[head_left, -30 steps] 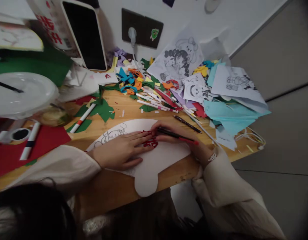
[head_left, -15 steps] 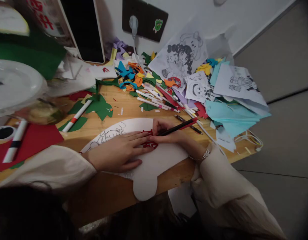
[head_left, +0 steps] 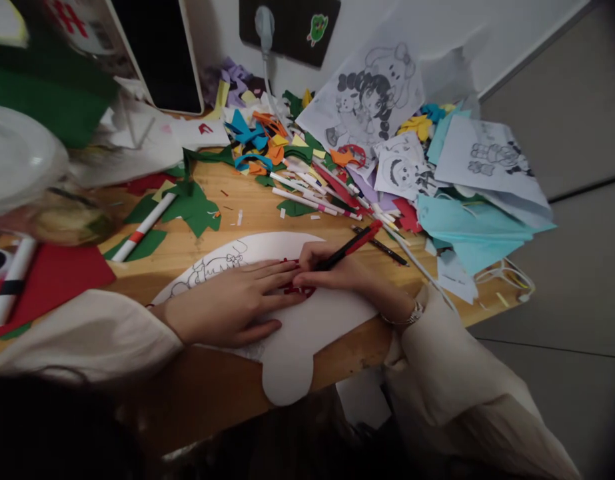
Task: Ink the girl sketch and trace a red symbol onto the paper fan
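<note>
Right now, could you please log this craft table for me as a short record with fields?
left hand: left hand flat, palm down, on the white fan-shaped card
right hand: right hand grips a red and black pen, tip at the red marks
card: bears a line drawing at its left end; its handle overhangs the wooden table edge
beyond the card: loose pens, coloured paper scraps, printed cartoon sheets
left side: white marker on green paper
</note>
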### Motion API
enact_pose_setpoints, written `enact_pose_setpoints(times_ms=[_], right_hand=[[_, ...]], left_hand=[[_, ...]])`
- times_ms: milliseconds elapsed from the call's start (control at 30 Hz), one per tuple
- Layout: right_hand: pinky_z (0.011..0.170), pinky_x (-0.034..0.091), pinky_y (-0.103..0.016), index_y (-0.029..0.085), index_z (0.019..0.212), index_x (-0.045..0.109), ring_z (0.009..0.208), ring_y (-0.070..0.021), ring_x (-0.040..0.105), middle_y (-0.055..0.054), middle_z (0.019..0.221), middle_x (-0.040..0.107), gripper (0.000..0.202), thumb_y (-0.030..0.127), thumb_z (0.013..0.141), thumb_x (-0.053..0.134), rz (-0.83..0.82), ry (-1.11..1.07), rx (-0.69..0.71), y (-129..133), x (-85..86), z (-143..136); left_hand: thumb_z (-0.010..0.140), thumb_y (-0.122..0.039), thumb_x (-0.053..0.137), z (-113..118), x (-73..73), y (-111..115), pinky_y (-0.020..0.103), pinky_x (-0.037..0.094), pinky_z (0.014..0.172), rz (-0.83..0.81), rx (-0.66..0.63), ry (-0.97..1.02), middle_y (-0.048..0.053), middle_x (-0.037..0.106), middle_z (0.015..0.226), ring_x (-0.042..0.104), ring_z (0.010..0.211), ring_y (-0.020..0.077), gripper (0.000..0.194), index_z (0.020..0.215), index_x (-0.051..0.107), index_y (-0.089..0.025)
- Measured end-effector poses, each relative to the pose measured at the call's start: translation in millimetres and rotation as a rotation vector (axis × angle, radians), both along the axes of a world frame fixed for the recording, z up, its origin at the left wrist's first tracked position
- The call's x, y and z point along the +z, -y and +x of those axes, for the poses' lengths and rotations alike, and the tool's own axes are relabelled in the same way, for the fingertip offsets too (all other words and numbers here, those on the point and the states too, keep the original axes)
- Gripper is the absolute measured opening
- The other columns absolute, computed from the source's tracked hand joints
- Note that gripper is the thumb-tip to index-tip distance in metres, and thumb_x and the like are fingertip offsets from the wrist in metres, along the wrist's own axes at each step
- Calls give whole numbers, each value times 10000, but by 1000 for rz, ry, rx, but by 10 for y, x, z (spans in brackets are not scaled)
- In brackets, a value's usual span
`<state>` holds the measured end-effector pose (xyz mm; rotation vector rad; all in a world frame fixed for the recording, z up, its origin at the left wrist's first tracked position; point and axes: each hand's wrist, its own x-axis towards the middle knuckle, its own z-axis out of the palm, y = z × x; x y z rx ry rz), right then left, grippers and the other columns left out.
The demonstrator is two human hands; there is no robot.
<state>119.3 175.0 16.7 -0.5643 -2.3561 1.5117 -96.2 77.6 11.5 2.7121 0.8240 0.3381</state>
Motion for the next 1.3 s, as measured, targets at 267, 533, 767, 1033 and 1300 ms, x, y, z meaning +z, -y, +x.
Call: enact_pose_setpoints(times_ms=[267, 533, 767, 1033, 1300], right_hand=[[547, 417, -198, 166, 756, 501, 597, -78, 540, 26, 698, 602, 273, 336, 780, 713, -166, -26, 63, -54, 19, 37], [567, 389, -225, 182, 641, 450, 586, -84, 459, 28, 618, 510, 269, 287, 842, 595, 155, -72, 83, 5, -28, -17], [574, 395, -231, 181, 590, 417, 568, -79, 434, 31, 581, 471, 350, 294, 891, 557, 207, -112, 129, -28, -150, 9], [569, 395, -228, 175, 639, 457, 581, -78, 454, 34, 615, 495, 264, 226, 854, 602, 248, -138, 133, -17, -97, 22], [565, 412, -233, 190, 604, 423, 560, -83, 460, 23, 580, 510, 327, 283, 891, 548, 278, -142, 156, -43, -134, 22]], left_hand=[[928, -353, 484, -3, 10, 3, 465, 280, 1174, -8, 1, 15, 132, 392, 1499, 296, 1423, 308, 515, 1422, 445, -213], [917, -346, 497, -4, -5, 9, 471, 276, 1177, -7, 7, 31, 145, 466, 1434, 339, 1397, 323, 499, 1393, 483, -197], [926, -345, 478, 4, -6, 7, 455, 227, 1200, -14, -13, 20, 128, 436, 1471, 277, 1432, 298, 526, 1424, 441, -179], [918, -340, 499, -4, -15, 12, 468, 261, 1186, 1, -6, 50, 136, 481, 1433, 329, 1406, 310, 507, 1398, 477, -179], [936, -362, 459, -1, -21, 13, 453, 229, 1201, 2, -9, 10, 115, 430, 1481, 274, 1435, 287, 519, 1426, 441, -190]])
